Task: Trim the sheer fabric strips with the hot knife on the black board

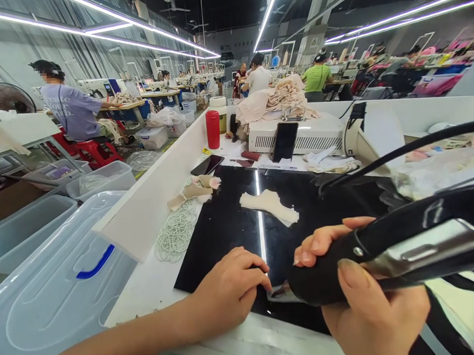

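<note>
Black tool (415,245) fills the clasping right hand (371,311), left hand (232,286) half-curled, grip unclear, cream fabric (268,203) and red flask (213,130) beyond

The hands (232,286) are bare, the right thumbnail (351,271) rounded, the left forearm (150,333) uncovered.

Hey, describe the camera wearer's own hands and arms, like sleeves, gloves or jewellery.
The left hand is ungloved with no ring showing, and the left forearm is bare: no sleeve, watch or bracelet visible. The right hand is ungloved too; the right forearm is out of frame.
</note>
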`<state>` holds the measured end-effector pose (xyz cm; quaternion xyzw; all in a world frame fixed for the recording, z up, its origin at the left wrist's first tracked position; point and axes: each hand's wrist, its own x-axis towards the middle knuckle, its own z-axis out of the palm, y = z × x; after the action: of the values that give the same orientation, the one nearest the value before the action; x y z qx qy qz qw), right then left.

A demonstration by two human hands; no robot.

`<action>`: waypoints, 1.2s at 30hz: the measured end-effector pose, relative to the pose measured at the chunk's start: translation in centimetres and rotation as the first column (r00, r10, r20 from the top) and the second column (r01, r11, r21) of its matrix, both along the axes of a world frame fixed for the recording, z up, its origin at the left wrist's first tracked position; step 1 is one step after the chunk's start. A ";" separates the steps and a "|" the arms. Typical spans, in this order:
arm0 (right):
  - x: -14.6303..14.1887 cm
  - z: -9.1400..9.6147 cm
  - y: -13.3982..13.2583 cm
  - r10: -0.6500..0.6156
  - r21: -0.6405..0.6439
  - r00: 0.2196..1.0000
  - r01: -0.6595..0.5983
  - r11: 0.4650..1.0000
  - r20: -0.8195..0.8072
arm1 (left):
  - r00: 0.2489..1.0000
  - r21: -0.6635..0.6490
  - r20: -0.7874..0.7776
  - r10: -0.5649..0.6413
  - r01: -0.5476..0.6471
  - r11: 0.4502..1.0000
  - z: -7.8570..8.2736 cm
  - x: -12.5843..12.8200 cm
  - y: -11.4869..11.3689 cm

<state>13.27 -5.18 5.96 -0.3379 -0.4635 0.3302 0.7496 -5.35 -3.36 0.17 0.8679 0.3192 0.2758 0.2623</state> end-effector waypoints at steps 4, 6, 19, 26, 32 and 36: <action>2.1 1.6 -0.3 -0.119 -0.024 0.992 0.119 0.993 -0.028 | 0.994 0.025 -0.059 -0.092 0.094 0.995 0.6 -0.5 0.4; 3.3 2.4 -0.3 -0.160 -0.055 0.987 0.159 0.986 -0.013 | 0.986 0.019 -0.083 -0.141 0.143 0.989 1.0 -0.5 1.2; 4.1 1.5 1.8 -0.347 0.017 0.932 0.348 0.938 0.100 | 0.878 -0.202 -0.140 -0.457 0.427 0.882 1.7 2.5 6.5; 3.3 0.7 2.2 -0.278 0.021 0.957 0.277 0.961 0.084 | 0.880 -0.215 -0.109 -0.463 0.434 0.875 1.2 2.4 6.5; 2.9 0.3 2.3 -0.259 0.035 0.964 0.258 0.966 0.059 | 0.886 -0.180 -0.099 -0.453 0.432 0.884 1.1 2.4 6.3; 2.9 0.1 2.2 -0.253 0.029 0.966 0.252 0.967 0.054 | 0.886 -0.189 -0.107 -0.451 0.427 0.884 1.1 2.5 6.2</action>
<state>16.15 -2.98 6.08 -0.3951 -0.4416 0.2172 0.7757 -2.86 2.85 1.31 0.9117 0.1537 0.1177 0.3624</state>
